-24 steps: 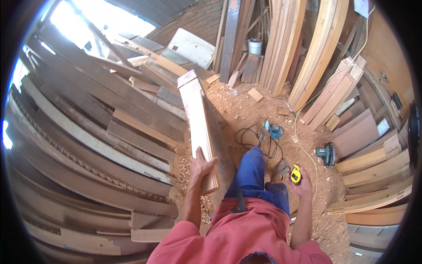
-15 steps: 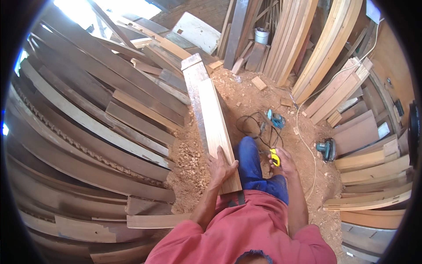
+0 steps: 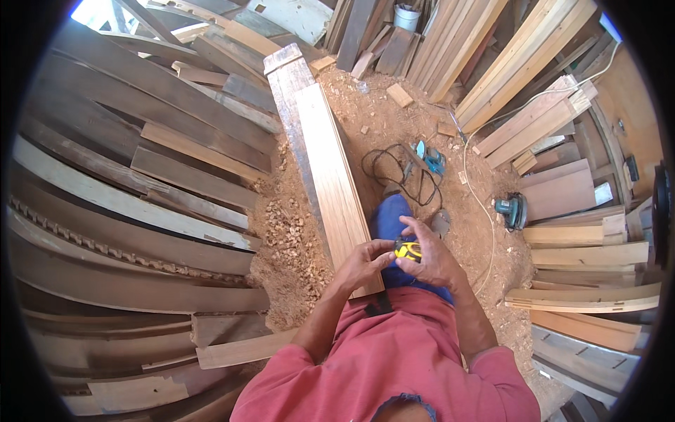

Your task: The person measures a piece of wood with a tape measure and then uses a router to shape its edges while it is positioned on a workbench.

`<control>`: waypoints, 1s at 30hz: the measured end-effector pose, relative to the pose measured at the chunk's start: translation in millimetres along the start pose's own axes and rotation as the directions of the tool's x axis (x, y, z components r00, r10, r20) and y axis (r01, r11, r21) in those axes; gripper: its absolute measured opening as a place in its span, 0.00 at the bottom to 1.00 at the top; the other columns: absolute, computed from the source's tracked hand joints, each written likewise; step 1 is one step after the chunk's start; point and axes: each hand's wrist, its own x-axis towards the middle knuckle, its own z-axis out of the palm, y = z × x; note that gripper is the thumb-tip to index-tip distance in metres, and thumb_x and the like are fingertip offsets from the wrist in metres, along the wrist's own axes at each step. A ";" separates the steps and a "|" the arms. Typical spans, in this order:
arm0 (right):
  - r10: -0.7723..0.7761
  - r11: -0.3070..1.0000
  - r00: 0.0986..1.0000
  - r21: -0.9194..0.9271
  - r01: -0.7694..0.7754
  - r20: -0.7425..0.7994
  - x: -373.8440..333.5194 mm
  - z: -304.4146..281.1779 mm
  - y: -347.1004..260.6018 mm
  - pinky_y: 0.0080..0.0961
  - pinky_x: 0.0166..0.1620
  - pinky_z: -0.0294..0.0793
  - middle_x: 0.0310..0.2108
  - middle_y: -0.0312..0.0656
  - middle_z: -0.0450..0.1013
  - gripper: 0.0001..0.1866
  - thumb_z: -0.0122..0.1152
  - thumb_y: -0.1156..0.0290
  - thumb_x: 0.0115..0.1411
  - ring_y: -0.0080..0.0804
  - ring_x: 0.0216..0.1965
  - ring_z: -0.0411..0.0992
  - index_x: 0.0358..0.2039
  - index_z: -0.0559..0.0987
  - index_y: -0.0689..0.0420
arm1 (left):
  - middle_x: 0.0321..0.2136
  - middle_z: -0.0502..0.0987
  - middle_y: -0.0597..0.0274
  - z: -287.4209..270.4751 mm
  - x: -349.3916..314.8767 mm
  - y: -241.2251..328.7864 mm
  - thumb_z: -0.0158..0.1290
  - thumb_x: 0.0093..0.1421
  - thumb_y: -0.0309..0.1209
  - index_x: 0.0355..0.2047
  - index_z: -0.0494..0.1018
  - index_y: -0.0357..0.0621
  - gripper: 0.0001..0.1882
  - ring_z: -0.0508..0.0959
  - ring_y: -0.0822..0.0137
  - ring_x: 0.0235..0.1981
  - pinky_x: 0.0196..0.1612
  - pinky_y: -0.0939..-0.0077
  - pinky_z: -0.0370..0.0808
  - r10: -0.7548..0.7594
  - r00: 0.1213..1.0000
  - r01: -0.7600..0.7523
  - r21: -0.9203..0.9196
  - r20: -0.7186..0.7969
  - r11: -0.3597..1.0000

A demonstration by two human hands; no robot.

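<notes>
Over my lap, a small yellow and black tape measure (image 3: 407, 250) sits in my right hand (image 3: 434, 259), whose thumb and fingers are around it. My left hand (image 3: 365, 263) meets its left side with thumb and fingertips pinched together. Whether those fingertips hold the tape's end or the case is too small to tell. Just under and beyond my left hand lies a stack of light wooden boards (image 3: 332, 176), lengthwise on a worn wooden bench (image 3: 285, 77). The near end of the boards reaches my waist.
A teal power tool (image 3: 431, 157) with a coiled black cord lies on the sawdust-covered floor ahead. Farther right sits a dark teal circular saw (image 3: 512, 211). A pale cord (image 3: 492, 243) crosses the floor. Stacked planks (image 3: 190, 190) crowd the left, and more timber (image 3: 590, 253) lines the right.
My left hand has lifted off the boards and moved right to the tape measure. My right hand has brought the tape measure left toward it. The view has shifted slightly.
</notes>
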 end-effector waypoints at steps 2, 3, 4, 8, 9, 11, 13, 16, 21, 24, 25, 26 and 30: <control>-0.059 0.995 0.997 -0.073 0.063 0.057 8.7 12.1 -8.8 0.44 0.58 0.72 0.54 0.52 0.74 0.48 0.71 0.52 0.54 0.51 0.56 0.73 0.71 0.60 0.51 | 0.43 0.81 0.63 -15.2 4.3 -15.7 0.60 0.69 0.29 0.53 0.76 0.34 0.16 0.80 0.74 0.43 0.50 0.76 0.78 0.005 0.999 0.000 -0.106 0.039 0.994; -0.049 0.996 0.997 -0.078 0.054 0.068 12.4 15.0 -11.7 0.44 0.58 0.72 0.54 0.52 0.74 0.48 0.71 0.52 0.54 0.51 0.56 0.73 0.71 0.60 0.51 | 0.41 0.81 0.64 -19.3 4.2 -18.4 0.61 0.68 0.28 0.50 0.76 0.35 0.14 0.80 0.75 0.42 0.49 0.77 0.78 0.019 0.997 -0.004 -0.206 0.074 0.979; -0.039 0.997 0.995 -0.059 0.045 0.093 15.9 17.4 -15.2 0.44 0.59 0.71 0.54 0.51 0.73 0.47 0.71 0.54 0.55 0.51 0.55 0.73 0.72 0.60 0.49 | 0.41 0.81 0.64 -23.6 3.4 -21.3 0.61 0.68 0.28 0.50 0.76 0.35 0.14 0.80 0.75 0.42 0.49 0.77 0.78 0.014 0.997 0.002 -0.221 0.072 0.975; -0.012 1.000 0.972 -0.018 0.017 0.233 36.8 9.1 -38.5 0.41 0.61 0.70 0.56 0.52 0.71 0.39 0.70 0.61 0.55 0.50 0.57 0.72 0.67 0.68 0.53 | 0.34 0.81 0.69 -51.8 -1.5 -23.5 0.61 0.67 0.25 0.41 0.77 0.38 0.05 0.78 0.79 0.34 0.40 0.81 0.77 0.078 0.992 -0.094 -0.175 -0.097 0.980; -0.014 1.000 0.970 -0.021 0.019 0.243 44.7 5.4 -37.0 0.41 0.61 0.70 0.56 0.52 0.71 0.39 0.70 0.61 0.55 0.50 0.57 0.72 0.67 0.68 0.53 | 0.32 0.81 0.69 -63.1 -2.0 -21.5 0.59 0.67 0.24 0.39 0.77 0.39 0.03 0.78 0.80 0.32 0.36 0.82 0.77 0.085 0.985 -0.109 -0.162 -0.151 0.981; -0.091 0.962 0.971 -0.234 0.143 0.220 56.7 -2.5 -25.1 0.41 0.62 0.69 0.55 0.50 0.71 0.30 0.69 0.66 0.57 0.50 0.57 0.70 0.61 0.77 0.51 | 0.30 0.80 0.70 -94.6 -8.2 -22.8 0.60 0.67 0.25 0.39 0.77 0.39 0.04 0.76 0.80 0.29 0.33 0.83 0.74 0.061 0.954 -0.112 -0.161 -0.295 0.980; -0.055 0.929 0.984 -0.352 0.113 0.171 69.4 -12.5 -18.7 0.41 0.63 0.68 0.55 0.50 0.71 0.27 0.69 0.67 0.57 0.51 0.58 0.70 0.59 0.79 0.51 | 0.27 0.79 0.70 -120.3 -8.2 -23.3 0.61 0.66 0.26 0.38 0.77 0.39 0.05 0.72 0.81 0.24 0.27 0.85 0.70 0.036 0.844 -0.132 -0.142 -0.535 0.981; -0.034 0.855 0.993 -0.512 0.088 0.114 86.8 -27.0 -9.5 0.42 0.64 0.67 0.56 0.50 0.71 0.25 0.69 0.69 0.56 0.51 0.59 0.68 0.57 0.82 0.50 | 0.26 0.78 0.69 -143.9 14.0 -45.9 0.62 0.66 0.28 0.37 0.77 0.39 0.06 0.71 0.79 0.22 0.25 0.84 0.68 -0.043 0.798 -0.079 -0.176 -0.601 0.981; -0.011 0.844 0.992 -0.531 0.078 0.127 98.0 -36.3 5.8 0.43 0.66 0.65 0.58 0.50 0.69 0.26 0.69 0.70 0.56 0.52 0.62 0.66 0.57 0.81 0.50 | 0.26 0.77 0.68 -150.7 31.2 -70.0 0.64 0.65 0.30 0.37 0.76 0.39 0.09 0.71 0.79 0.21 0.23 0.83 0.69 -0.063 0.861 -0.158 -0.383 -0.505 0.910; -0.002 0.847 0.988 -0.526 0.083 0.152 98.5 -36.1 14.5 0.43 0.67 0.65 0.60 0.51 0.69 0.26 0.68 0.70 0.57 0.53 0.63 0.66 0.58 0.81 0.50 | 0.26 0.77 0.68 -149.2 31.9 -73.2 0.64 0.64 0.29 0.38 0.76 0.40 0.09 0.71 0.79 0.21 0.23 0.83 0.69 -0.080 0.861 -0.143 -0.391 -0.502 0.909; -0.001 0.848 0.988 -0.523 0.083 0.155 99.1 -35.7 14.9 0.43 0.67 0.65 0.60 0.51 0.69 0.26 0.68 0.70 0.57 0.53 0.63 0.66 0.58 0.81 0.50 | 0.26 0.77 0.68 -149.4 31.3 -73.6 0.64 0.64 0.30 0.38 0.76 0.40 0.09 0.71 0.79 0.21 0.23 0.83 0.69 -0.064 0.866 -0.162 -0.401 -0.495 0.902; 0.017 0.852 0.988 -0.520 0.068 0.157 99.8 -35.6 14.2 0.44 0.66 0.65 0.61 0.50 0.68 0.26 0.68 0.69 0.58 0.53 0.63 0.65 0.59 0.81 0.49 | 0.26 0.77 0.69 -149.5 30.6 -74.0 0.65 0.64 0.30 0.38 0.76 0.41 0.09 0.71 0.79 0.22 0.24 0.83 0.70 -0.048 0.871 -0.181 -0.411 -0.489 0.894; 0.022 0.856 0.990 -0.515 0.054 0.141 98.9 -33.6 17.8 0.45 0.67 0.64 0.61 0.51 0.68 0.25 0.68 0.68 0.59 0.54 0.63 0.65 0.59 0.80 0.48 | 0.27 0.78 0.69 -152.7 32.9 -77.1 0.65 0.64 0.31 0.38 0.76 0.42 0.09 0.73 0.78 0.23 0.24 0.82 0.70 -0.048 0.879 -0.172 -0.410 -0.474 0.896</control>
